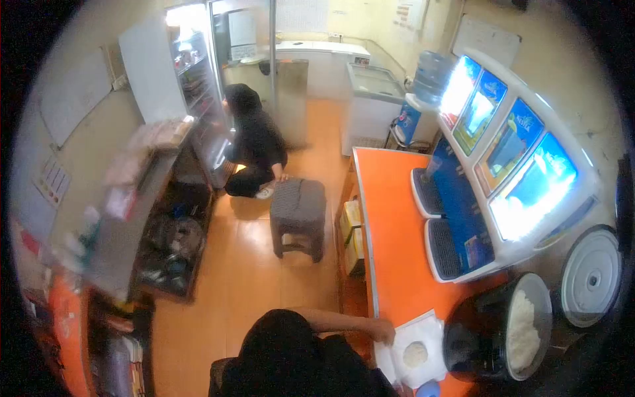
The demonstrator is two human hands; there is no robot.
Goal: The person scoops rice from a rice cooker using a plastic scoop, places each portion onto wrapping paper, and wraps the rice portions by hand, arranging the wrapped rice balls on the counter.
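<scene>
My left arm reaches across to the orange counter (397,251). My left hand (381,330) is closed at the upper left edge of a white sheet (426,337), with its fingertips hard to make out. On the sheet lies a pale, round, flat portion (416,354), its kind unclear. At the bottom of the view only a sliver of my right hand (402,390) shows, close to the sheet's lower edge and a small blue object (428,389). Right beside the sheet, a tilted black bucket (473,331) holds a whitish mass (521,331).
A round lid (591,276) leans behind the bucket. A lit drink dispenser (522,152) stands on the counter. Another person (254,142) in black crouches by an open fridge (198,79), one hand on a grey stool (297,205). Shelves (142,198) line the left side.
</scene>
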